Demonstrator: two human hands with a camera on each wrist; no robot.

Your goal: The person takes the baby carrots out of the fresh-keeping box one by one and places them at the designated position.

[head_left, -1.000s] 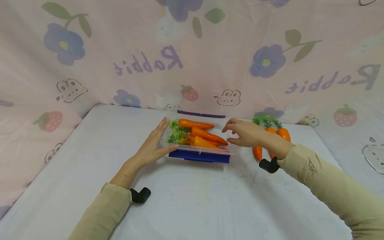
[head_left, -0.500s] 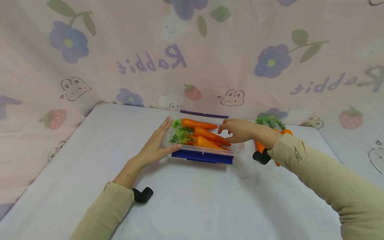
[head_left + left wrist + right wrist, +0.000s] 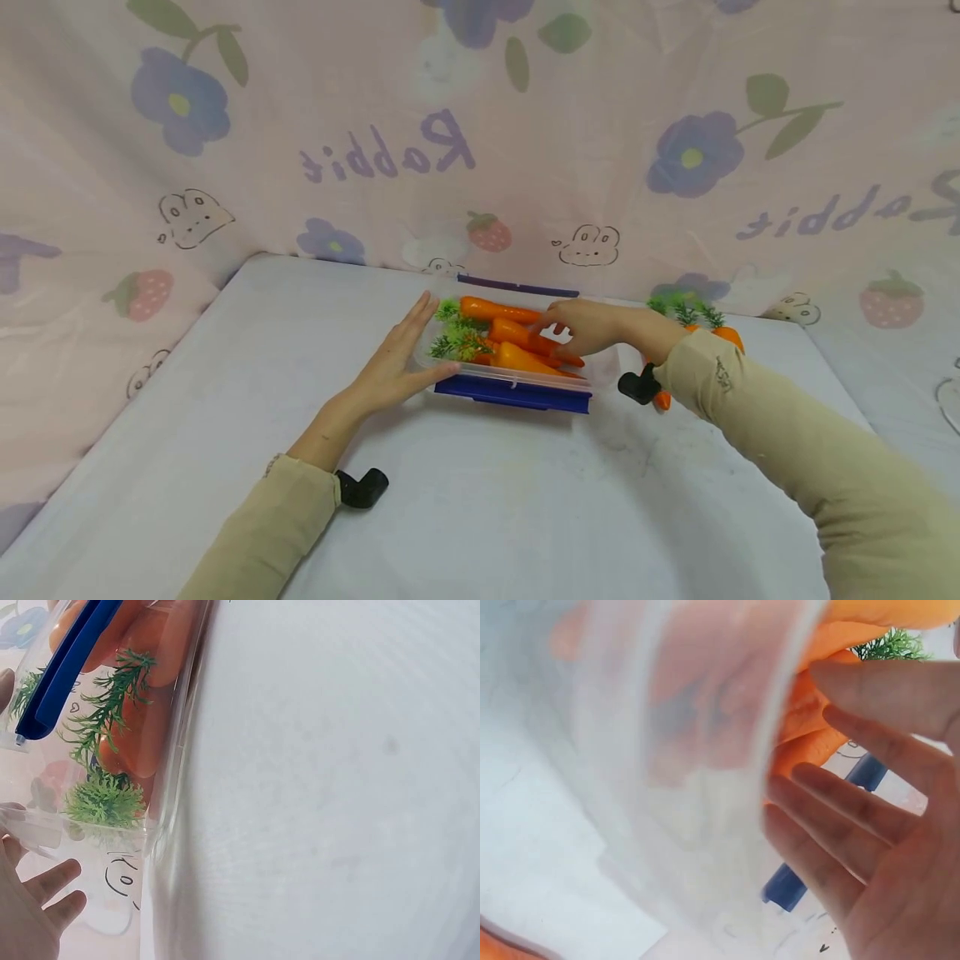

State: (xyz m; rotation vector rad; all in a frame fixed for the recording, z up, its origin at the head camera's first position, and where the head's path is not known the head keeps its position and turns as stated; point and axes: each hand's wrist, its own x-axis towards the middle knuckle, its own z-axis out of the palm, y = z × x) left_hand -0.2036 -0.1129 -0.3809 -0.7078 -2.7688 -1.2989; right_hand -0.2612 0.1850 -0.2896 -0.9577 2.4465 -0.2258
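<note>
A clear plastic box (image 3: 603, 371) with blue latches (image 3: 513, 395) holds several orange carrots with green tops at their left ends. My left hand (image 3: 386, 371) rests against the box's left end with straight, spread fingers, its thumb at the near corner. My right hand (image 3: 588, 325) reaches over the right end. Its thumb and fingers pinch a middle carrot (image 3: 512, 333) from both sides. In the right wrist view, orange shows between thumb and forefinger, while the blurred box wall hides part of the carrots. The left wrist view shows green leaves (image 3: 105, 799) through the clear wall.
More carrots (image 3: 727, 337) with green tops lie on the white tabletop (image 3: 480, 500) right of the box, partly hidden by my right forearm. A printed fabric backdrop (image 3: 525, 183) rises behind the table. A black wrist mount (image 3: 363, 487) sticks out from each sleeve.
My right hand has moved left and down into the box, from above its right end onto a middle carrot. The left hand stays at the box's left end. The view has shifted slightly.
</note>
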